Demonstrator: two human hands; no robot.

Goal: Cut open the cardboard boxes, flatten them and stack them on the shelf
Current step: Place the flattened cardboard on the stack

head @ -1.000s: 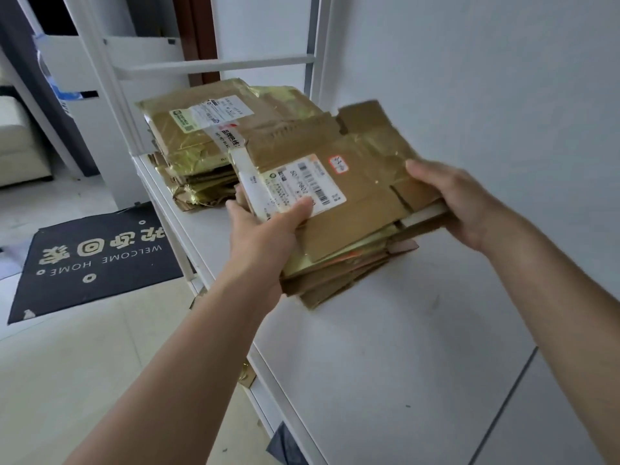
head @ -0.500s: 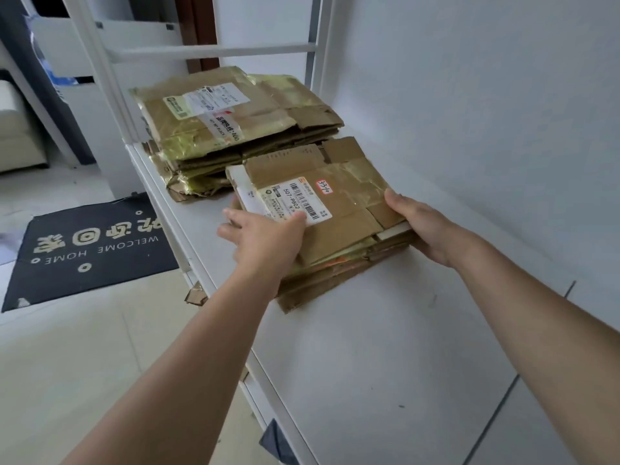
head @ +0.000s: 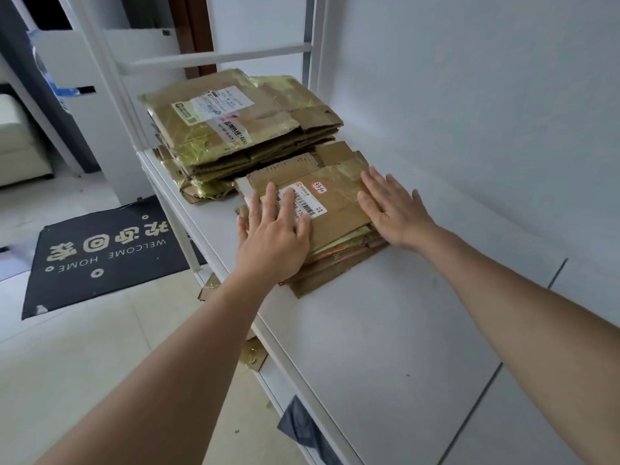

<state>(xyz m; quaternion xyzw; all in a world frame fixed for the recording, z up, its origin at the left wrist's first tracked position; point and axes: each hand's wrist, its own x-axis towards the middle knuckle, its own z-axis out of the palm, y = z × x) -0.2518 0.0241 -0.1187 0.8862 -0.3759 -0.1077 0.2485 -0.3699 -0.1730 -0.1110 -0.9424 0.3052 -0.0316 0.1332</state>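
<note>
A small stack of flattened brown cardboard boxes (head: 339, 209), topped by a white barcode label, lies on the white shelf (head: 385, 330). My left hand (head: 273, 234) presses flat on its near left part, fingers straight and spread. My right hand (head: 392, 206) lies flat on its right side, fingers straight. Behind it sits a taller stack of flattened boxes (head: 241, 125) with gold tape and shipping labels, touching the small stack's far edge.
A white wall rises to the right of the shelf. White shelf posts (head: 110, 78) and a crossbar (head: 214, 57) stand behind the stacks. On the floor to the left lies a dark welcome mat (head: 100, 250). Cardboard scraps (head: 253, 357) poke out below the shelf edge.
Both hands lowered the small stack onto the shelf beside the taller stack, let go of its sides and now press flat on top of it.
</note>
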